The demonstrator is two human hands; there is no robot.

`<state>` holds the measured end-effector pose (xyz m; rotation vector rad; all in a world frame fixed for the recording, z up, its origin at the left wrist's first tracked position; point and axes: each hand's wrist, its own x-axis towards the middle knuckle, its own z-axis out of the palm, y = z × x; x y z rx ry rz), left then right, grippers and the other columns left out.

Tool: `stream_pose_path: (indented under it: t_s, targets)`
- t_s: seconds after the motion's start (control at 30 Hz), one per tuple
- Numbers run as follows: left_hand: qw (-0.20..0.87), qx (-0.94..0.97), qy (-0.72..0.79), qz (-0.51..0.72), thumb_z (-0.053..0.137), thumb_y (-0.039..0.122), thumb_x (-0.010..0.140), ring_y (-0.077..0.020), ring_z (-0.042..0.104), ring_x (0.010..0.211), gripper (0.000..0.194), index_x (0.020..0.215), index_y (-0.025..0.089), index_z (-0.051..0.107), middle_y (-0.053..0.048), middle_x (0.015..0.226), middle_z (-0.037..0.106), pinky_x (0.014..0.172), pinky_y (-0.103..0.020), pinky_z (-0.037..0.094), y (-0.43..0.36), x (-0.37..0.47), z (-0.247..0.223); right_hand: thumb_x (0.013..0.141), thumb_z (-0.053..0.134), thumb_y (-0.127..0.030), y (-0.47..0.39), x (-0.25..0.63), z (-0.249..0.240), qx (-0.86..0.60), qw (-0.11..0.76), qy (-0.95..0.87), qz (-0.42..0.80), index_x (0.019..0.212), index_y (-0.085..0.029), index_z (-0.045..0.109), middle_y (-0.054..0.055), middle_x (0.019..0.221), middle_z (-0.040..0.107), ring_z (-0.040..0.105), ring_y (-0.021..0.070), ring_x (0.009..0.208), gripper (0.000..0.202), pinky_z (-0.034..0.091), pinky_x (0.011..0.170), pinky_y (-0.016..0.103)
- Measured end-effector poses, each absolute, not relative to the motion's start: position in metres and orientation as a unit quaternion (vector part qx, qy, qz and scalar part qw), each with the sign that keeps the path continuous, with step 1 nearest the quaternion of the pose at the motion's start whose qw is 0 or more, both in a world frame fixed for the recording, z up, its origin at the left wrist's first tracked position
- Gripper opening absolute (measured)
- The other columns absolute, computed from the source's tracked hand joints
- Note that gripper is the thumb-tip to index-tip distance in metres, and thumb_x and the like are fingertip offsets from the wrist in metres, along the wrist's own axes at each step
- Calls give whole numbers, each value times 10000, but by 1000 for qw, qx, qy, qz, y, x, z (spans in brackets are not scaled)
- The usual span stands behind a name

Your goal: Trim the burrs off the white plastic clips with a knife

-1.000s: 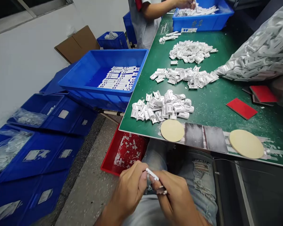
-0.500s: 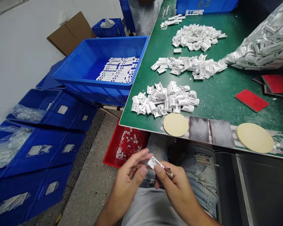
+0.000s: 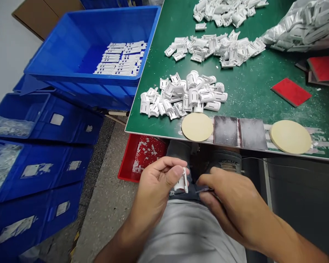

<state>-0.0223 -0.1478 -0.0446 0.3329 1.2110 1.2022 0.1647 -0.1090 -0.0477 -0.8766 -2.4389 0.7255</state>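
Note:
My left hand point(image 3: 157, 182) pinches a small white curved plastic part point(image 3: 181, 183) between thumb and fingers, above my lap. The part stands on end, with its narrow side edge turned to the right. My right hand point(image 3: 233, 199) is closed, a short way right of the part. From its fingers a thin knife-like tool point(image 3: 203, 190) points left at the part, without touching it. The tool is blurred, and its handle is hidden in the hand. On the table ahead lies the nearest pile of white curved plastic parts point(image 3: 193, 91).
Along the green table's point(image 3: 246, 95) front edge lie two round cream pads point(image 3: 197, 126) and two dark dusty plates point(image 3: 226, 130). A red pad point(image 3: 291, 92) lies to the right. A red bin point(image 3: 127, 164) with scraps sits below. Blue crates point(image 3: 82, 82) stand left.
The white part has passed from my right fingers into my left hand. The right hand has moved right, turned over, and now points the tool at the part. The view has tilted down.

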Motion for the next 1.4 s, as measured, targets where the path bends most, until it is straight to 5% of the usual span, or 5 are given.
stream_pose_path:
  t_s: [0.17,0.73,1.4]
  targets:
    - [639,182,556,499,830,314,792,-79,649,682,126,840,209,779,-6,785,750,626,-141,507,-153,-18,-44,995,359,-620,-109,160,-51,-315,231,-916,92,679,-223,504,-9,571,444,372,165,522,528,235,528,350]
    - [636,187,565,492,840,343,777,-72,669,709,126,829,242,787,27,789,755,632,-118,521,-153,-15,-43,968,308,-695,-107,161,-52,-359,208,-909,32,635,-230,448,-20,542,398,350,146,482,588,200,508,345]
    - [641,163,559,500,838,329,779,-75,638,602,133,836,223,780,12,767,761,599,-153,526,-152,-12,-45,999,370,-604,-109,162,-56,-338,240,-910,34,582,-227,443,-25,514,359,299,144,492,567,194,504,353]
